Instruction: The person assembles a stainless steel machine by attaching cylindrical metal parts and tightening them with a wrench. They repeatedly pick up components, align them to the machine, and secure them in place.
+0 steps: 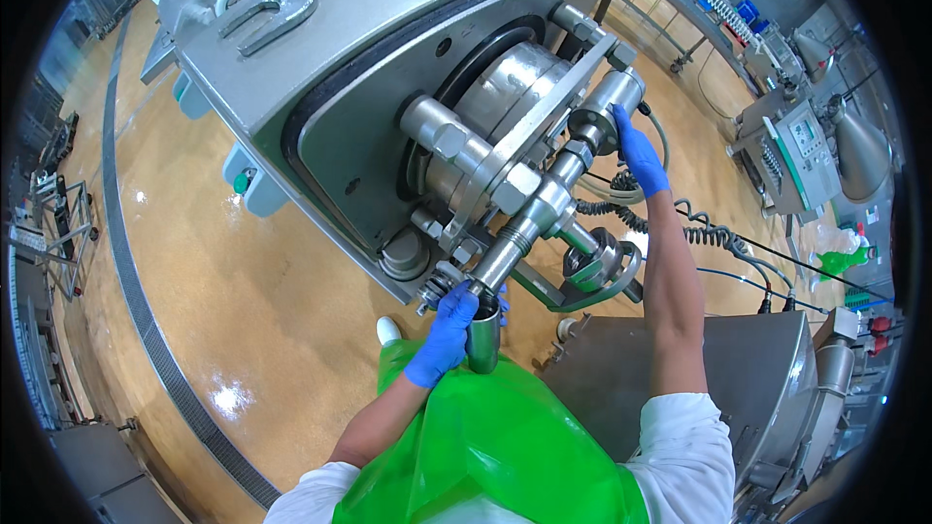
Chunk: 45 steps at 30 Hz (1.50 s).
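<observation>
A big stainless-steel machine fills the upper middle of the view, its grey face plate ringed by a black seal and carrying a polished round housing. Across that housing runs a flat steel bar with heavy hex nuts, and from it a long threaded shaft slants down toward the person. At the shaft's lower end sits a short steel cylinder, shiny and tube-like, just above the green apron. The left hand, in a blue glove, has its grip wrapped around that cylinder. The right hand, gloved alike, grips the steel knob at the bar's upper end.
</observation>
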Motion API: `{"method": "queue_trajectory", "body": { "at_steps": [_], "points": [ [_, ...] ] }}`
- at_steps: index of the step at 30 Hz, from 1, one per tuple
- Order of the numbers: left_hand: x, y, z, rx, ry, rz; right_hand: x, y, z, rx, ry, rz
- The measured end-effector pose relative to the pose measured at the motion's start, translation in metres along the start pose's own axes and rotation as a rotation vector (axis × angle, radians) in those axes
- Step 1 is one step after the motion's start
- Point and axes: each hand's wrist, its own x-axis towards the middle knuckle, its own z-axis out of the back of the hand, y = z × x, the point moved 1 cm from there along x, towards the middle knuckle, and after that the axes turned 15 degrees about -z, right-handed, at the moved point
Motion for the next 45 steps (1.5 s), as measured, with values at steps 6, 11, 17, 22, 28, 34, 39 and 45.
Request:
{"method": "queue_trajectory", "body": {
  "at_steps": [6, 11, 17, 22, 28, 34, 39, 45],
  "points": [
    [-0.004, 0.002, 0.009, 0.076, 0.005, -0.021, -0.004, 0.004, -0.002, -0.163, 0.056, 0.181],
    [-0.006, -0.001, 0.016, 0.132, 0.056, 0.074, -0.005, -0.010, -0.015, -0.083, -0.054, 0.213],
    [0.000, -0.010, 0.029, 0.155, -0.006, 0.326, -0.037, 0.001, 0.003, -0.082, -0.029, 0.249],
    [0.003, -0.049, 0.059, 0.003, 0.036, 0.232, -0.238, 0.027, -0.005, 0.501, -0.433, 0.509],
    [0.015, -0.095, 0.018, -0.135, 0.054, 0.510, -0.411, -0.010, -0.157, 0.696, 0.100, 0.118],
    [0.008, -0.067, 0.017, 0.229, 0.525, 0.551, -0.444, -0.015, -0.243, 0.973, 0.043, -0.203],
    [0.040, -0.065, 0.050, 0.361, 0.470, 0.486, -0.463, -0.014, -0.228, 1.013, 0.079, -0.365],
    [0.045, -0.068, 0.049, 0.279, 0.339, 0.482, -0.439, 0.021, -0.224, 1.096, 0.084, -0.343]
  ]
}}
